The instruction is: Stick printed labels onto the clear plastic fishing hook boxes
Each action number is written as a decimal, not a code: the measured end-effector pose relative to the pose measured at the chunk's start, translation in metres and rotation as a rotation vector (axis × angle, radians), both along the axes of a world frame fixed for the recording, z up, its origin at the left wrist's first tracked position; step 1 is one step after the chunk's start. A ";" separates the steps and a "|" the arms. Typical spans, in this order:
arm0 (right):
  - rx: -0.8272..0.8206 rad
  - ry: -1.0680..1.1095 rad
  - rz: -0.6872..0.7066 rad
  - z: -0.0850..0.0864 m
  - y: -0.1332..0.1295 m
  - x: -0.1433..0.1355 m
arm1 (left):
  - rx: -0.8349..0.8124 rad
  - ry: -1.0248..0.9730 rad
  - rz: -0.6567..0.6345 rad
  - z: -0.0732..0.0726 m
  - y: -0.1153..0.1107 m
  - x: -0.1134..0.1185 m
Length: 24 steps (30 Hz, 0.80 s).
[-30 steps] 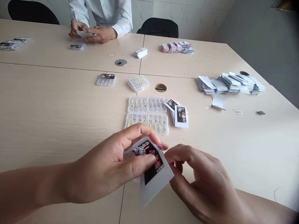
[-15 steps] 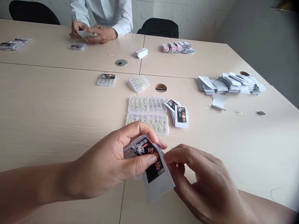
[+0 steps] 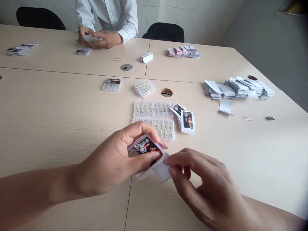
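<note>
My left hand [image 3: 113, 157] is closed around a clear plastic box [image 3: 141, 175], its thumb pressing a printed card [image 3: 147, 146] against it. The card has a black face with white and red characters, and its plain white end bends down past the box. At that white end, the thumb and forefinger of my right hand [image 3: 204, 183] pinch the edge. Just beyond my hands lie open clear boxes [image 3: 164, 129] of fishing hooks with yellow line. To their right is a small pile of printed cards [image 3: 188, 122]. What is inside the held box is hidden.
Closed hook boxes [image 3: 144, 88] and a carded box [image 3: 112, 84] lie farther off. Folded white cards [image 3: 238, 88] are heaped at right, near a cable hole [image 3: 166, 92]. Across the table [image 3: 60, 112], a person in a white shirt [image 3: 108, 19] handles a card-like piece.
The card's white end, flat and sticking out before, is now bent downward, and the card sits closer over the box. My right fingers stay at its edge. The view has shifted slightly.
</note>
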State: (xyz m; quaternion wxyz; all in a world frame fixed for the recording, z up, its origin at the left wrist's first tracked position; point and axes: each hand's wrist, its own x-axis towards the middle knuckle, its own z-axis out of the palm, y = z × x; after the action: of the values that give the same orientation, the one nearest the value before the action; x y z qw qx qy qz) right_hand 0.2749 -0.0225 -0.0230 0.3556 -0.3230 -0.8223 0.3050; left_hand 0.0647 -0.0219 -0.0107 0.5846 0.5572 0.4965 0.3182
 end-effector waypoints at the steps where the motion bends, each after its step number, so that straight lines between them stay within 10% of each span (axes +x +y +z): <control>1: -0.005 -0.001 -0.004 0.000 0.000 0.000 | 0.023 0.012 0.002 0.000 -0.001 0.000; 11: -0.028 -0.015 -0.038 -0.006 0.002 0.002 | 0.062 -0.020 -0.053 -0.004 -0.008 0.000; 24: 0.043 0.002 -0.034 -0.014 0.002 0.002 | -0.270 -0.249 -0.134 -0.002 -0.009 0.001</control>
State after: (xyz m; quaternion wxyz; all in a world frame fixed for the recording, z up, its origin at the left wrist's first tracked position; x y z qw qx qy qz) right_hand 0.2767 -0.0207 -0.0366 0.3684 -0.3290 -0.8227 0.2814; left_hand 0.0653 -0.0306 -0.0130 0.7310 0.4617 0.4202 0.2756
